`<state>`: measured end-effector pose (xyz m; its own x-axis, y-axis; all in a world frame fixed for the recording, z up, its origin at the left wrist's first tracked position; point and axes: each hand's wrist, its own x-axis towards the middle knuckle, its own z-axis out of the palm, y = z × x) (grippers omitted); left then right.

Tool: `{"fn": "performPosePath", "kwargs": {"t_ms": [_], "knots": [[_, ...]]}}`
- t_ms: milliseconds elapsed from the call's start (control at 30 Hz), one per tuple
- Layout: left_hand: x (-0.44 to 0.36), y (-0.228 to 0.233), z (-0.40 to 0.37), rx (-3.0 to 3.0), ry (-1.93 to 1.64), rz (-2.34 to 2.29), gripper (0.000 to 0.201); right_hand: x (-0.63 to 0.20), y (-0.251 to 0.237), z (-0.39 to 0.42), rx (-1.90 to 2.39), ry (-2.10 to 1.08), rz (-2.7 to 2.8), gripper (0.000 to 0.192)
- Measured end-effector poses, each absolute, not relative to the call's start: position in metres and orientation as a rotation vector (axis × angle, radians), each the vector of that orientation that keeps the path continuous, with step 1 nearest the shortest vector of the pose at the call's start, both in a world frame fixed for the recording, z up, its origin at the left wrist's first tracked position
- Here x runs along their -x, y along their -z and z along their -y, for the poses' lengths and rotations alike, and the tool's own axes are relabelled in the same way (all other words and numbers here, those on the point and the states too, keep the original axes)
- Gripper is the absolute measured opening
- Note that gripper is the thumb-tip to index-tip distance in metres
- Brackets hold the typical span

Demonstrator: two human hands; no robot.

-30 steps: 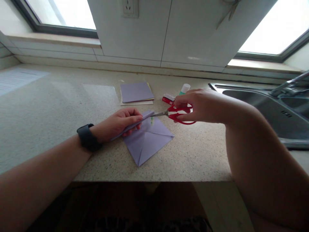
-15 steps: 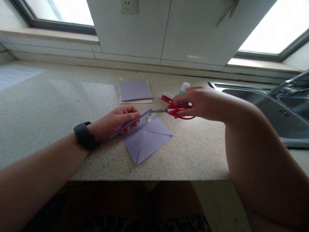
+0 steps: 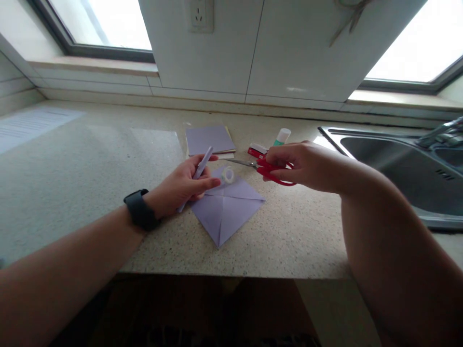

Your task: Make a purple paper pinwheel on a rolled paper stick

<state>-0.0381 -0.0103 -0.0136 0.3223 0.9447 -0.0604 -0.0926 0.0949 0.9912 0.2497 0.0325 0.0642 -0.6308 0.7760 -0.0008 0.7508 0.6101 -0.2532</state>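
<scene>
My left hand (image 3: 191, 180) holds a narrow, folded strip of purple paper (image 3: 205, 161) between its fingers, tilted up to the right. Fingers wrapped round the red handles, my right hand (image 3: 289, 161) grips a pair of scissors (image 3: 264, 167). Their blades point left, with the tips close to my left fingers. Below both hands lies a purple paper square (image 3: 231, 207), its corners folded to the middle. A small roll of clear tape (image 3: 228, 175) is at its far corner, just right of my left thumb.
Behind the hands lies a stack of purple paper (image 3: 210, 139). A glue stick (image 3: 282, 136) and a small red-and-white box (image 3: 256, 150) are beyond my right hand. A steel sink (image 3: 383, 159) is at the right, a printed sheet (image 3: 36, 125) at the far left.
The purple strip has turned steeper in my left hand, and its end has come away from the scissor blades. The tape roll now shows more fully. The whole view has shifted slightly.
</scene>
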Motion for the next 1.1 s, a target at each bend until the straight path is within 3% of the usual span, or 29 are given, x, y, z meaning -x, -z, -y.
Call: {"fn": "performPosePath", "kwargs": {"t_ms": [100,233,400,500,700,900,1100], "knots": [[0.037,0.012,0.011,-1.216,-0.958,-0.965,0.054,-0.252,-0.057,-0.035,1.414,-0.262,2.665,0.033],[0.039,0.012,0.009,-1.105,-1.032,-0.912,0.033,-0.251,-0.037,-0.042,1.69,-0.089,2.697,0.037],[0.039,0.012,0.006,-0.981,-1.137,-0.867,0.027,-0.245,-0.023,-0.042,1.803,-0.23,2.751,0.029],[0.038,0.012,0.007,-0.942,-1.164,-0.854,0.024,-0.243,-0.027,-0.04,1.781,-0.278,2.758,0.025],[0.036,0.011,0.007,-0.916,-1.195,-0.837,0.017,-0.209,-0.029,-0.039,1.494,-0.032,2.534,0.02],[0.033,0.01,0.008,-0.948,-1.202,-0.86,0.011,-0.157,-0.001,-0.047,1.211,-0.217,2.564,0.027],[0.032,0.013,0.006,-0.935,-1.233,-0.865,0.012,-0.158,0.01,-0.057,1.18,-0.286,2.532,0.01]]}}
